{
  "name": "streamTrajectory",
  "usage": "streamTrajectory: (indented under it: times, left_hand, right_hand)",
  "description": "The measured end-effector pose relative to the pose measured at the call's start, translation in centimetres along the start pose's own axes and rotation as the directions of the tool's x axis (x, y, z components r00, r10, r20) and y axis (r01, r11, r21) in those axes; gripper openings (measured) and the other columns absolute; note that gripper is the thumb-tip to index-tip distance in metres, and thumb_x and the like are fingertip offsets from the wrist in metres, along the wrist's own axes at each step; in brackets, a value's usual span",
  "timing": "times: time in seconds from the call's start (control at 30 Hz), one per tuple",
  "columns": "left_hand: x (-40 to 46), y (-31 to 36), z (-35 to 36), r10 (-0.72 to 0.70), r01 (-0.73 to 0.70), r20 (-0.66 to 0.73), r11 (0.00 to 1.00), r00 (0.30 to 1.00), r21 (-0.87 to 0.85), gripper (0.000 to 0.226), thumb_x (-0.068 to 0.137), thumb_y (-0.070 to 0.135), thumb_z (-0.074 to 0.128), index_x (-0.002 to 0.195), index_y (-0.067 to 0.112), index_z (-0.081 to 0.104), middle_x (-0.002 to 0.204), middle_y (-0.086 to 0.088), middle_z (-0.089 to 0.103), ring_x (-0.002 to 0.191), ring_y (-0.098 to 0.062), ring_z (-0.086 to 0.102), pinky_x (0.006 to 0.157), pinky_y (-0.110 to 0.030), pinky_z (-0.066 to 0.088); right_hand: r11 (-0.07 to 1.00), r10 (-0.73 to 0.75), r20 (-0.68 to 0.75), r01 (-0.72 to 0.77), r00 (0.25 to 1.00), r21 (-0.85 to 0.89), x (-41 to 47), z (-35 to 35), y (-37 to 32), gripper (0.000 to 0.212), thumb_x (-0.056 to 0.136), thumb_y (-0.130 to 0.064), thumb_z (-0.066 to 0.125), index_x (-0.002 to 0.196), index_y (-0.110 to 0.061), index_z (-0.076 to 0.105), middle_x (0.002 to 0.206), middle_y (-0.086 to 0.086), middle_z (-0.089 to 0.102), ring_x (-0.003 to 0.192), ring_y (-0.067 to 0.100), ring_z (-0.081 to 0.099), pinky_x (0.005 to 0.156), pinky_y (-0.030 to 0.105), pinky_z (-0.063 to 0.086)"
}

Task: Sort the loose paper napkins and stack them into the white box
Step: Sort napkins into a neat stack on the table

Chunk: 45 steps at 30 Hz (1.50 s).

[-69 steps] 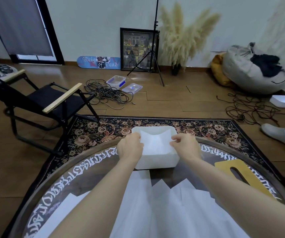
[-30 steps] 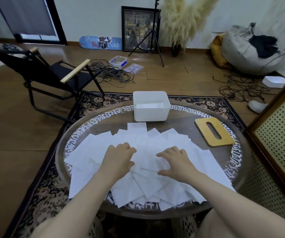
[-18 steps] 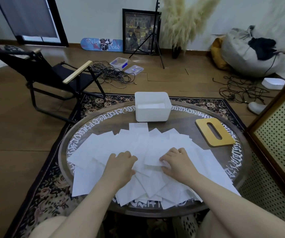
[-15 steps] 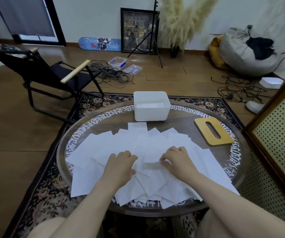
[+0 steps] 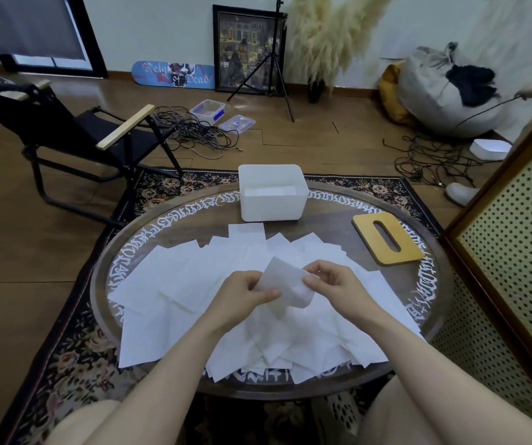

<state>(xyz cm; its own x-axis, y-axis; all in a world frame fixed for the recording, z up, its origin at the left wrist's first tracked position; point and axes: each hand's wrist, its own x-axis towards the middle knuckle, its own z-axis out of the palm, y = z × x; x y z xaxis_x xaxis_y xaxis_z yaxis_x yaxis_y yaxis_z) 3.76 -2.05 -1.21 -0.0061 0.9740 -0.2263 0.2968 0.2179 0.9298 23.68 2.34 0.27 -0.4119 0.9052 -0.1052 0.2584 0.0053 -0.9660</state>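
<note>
Many loose white paper napkins (image 5: 178, 284) lie spread and overlapping over the near half of the round table (image 5: 338, 226). One napkin (image 5: 285, 284) is lifted above the pile. My left hand (image 5: 245, 295) pinches its left side and my right hand (image 5: 335, 285) pinches its right edge. The white box (image 5: 272, 205) stands open at the table's far edge, with white napkins lying flat inside it.
A yellow wooden lid with a slot (image 5: 386, 237) lies on the table at the right. A perforated wooden cabinet (image 5: 508, 252) stands close on the right. A black folding chair (image 5: 75, 130) sits on the floor to the left, with cables (image 5: 194, 130) beyond.
Both hands left the box and came back to the pile. They rested on the napkins, then picked one napkin up; it is now held between both hands above the pile.
</note>
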Motion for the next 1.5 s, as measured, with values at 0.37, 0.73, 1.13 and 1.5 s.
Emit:
streamTrajectory:
  times: [0.37, 0.73, 1.13, 1.5]
  left_hand:
    - [0.4, 1.3, 2.7, -0.144, 0.122, -0.11, 0.976, 0.983, -0.18, 0.004, 0.088, 0.014, 0.065, 0.087, 0.011, 0.068, 0.092, -0.003, 0.071, 0.083, -0.02, 0.067, 0.072, -0.032, 0.052]
    - [1.2, 2.1, 4.0, -0.23, 0.187, -0.186, 0.956, 0.955, -0.226, 0.015, 0.092, 0.006, 0.051, 0.099, 0.013, 0.062, 0.096, -0.003, 0.065, 0.083, -0.021, 0.059, 0.062, -0.028, 0.044]
    - [1.5, 2.5, 5.0, -0.276, 0.226, -0.163, 0.936, 0.947, -0.27, 0.02, 0.091, 0.002, 0.05, 0.094, 0.018, 0.061, 0.094, -0.002, 0.065, 0.084, -0.024, 0.06, 0.061, -0.028, 0.045]
    - [1.3, 2.2, 4.2, -0.296, 0.249, -0.155, 0.932, 0.943, -0.263, 0.018, 0.089, 0.003, 0.052, 0.09, 0.017, 0.062, 0.097, -0.004, 0.066, 0.088, -0.027, 0.061, 0.066, -0.031, 0.047]
  right_hand:
    - [0.985, 0.166, -0.024, -0.167, 0.986, -0.032, -1.1, -0.3, 0.5, 0.008, 0.088, -0.008, 0.065, 0.082, -0.01, 0.06, 0.07, 0.009, 0.07, 0.058, 0.013, 0.066, 0.053, 0.012, 0.041]
    - [0.858, 0.221, -0.371, -0.36, 0.902, -0.365, -0.8, -9.0, 5.2, 0.01, 0.084, -0.012, 0.069, 0.091, -0.014, 0.063, 0.08, 0.003, 0.06, 0.076, 0.019, 0.057, 0.07, 0.03, 0.044]
    - [0.695, 0.532, -0.312, -0.617, 0.787, -0.369, -0.8, -9.9, 7.0, 0.048, 0.08, -0.034, 0.074, 0.058, -0.016, 0.035, 0.062, 0.005, 0.039, 0.058, 0.021, 0.038, 0.055, 0.027, 0.028]
    - [0.743, 0.463, -0.408, -0.596, 0.786, -0.304, 0.1, -9.7, 6.2, 0.017, 0.088, -0.019, 0.066, 0.077, -0.008, 0.058, 0.071, 0.004, 0.061, 0.069, 0.019, 0.054, 0.063, 0.028, 0.043]
